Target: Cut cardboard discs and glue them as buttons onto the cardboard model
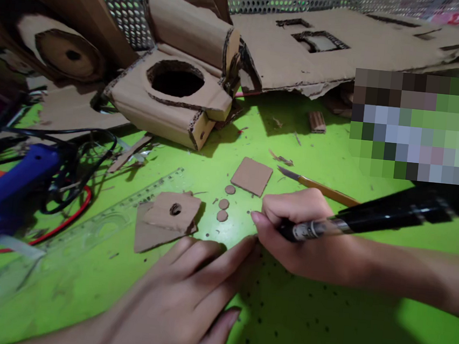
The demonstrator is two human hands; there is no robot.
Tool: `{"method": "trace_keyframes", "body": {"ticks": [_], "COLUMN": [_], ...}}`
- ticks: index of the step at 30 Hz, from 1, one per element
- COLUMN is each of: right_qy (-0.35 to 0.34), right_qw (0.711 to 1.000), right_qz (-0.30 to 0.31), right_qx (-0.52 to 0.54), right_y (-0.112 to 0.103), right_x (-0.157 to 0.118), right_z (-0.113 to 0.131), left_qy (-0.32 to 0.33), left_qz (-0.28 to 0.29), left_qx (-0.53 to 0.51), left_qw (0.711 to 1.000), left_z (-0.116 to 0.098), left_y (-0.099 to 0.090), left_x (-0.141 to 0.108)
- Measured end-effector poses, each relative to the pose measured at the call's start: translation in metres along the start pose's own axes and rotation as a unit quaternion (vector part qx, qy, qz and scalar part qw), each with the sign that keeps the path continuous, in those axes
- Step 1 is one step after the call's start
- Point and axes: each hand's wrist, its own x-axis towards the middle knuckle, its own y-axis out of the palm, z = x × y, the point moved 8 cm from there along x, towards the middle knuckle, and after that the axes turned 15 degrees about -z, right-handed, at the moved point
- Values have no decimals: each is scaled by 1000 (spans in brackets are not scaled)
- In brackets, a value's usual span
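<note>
My right hand is closed around a black tool with a silver collar, which slants up to the right. My left hand lies at the bottom centre, its fingers stretched toward my right hand; the fingertips meet near the tool's lower end. Whatever is under them is hidden. Beyond the hands are a square cardboard piece and small round cardboard discs. To the left lies a cardboard piece with a round hole, on top of another flat piece.
A craft knife lies behind my right hand. A clear ruler, a blue glue gun and cables are at left. Behind stand a cardboard box shape and a large cardboard sheet. The green table has dark specks.
</note>
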Motion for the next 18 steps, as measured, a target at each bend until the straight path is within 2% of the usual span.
{"method": "trace_keyframes", "body": {"ticks": [4, 11, 18], "right_qy": [-2, -7, -1], "right_qw": [1000, 1000, 1000], "right_qz": [-6, -7, -1], "right_qx": [3, 5, 1], "right_y": [-2, -2, -1], "right_x": [0, 0, -1], "right_z": [1, 1, 0], "left_qy": [14, -5, 8], "left_qz": [4, 1, 0], "left_qx": [-1, 0, 8], "left_qw": [1000, 1000, 1000], "left_z": [-3, -3, -4], "left_y": [1, 4, 1], "left_x": [1, -6, 2]}}
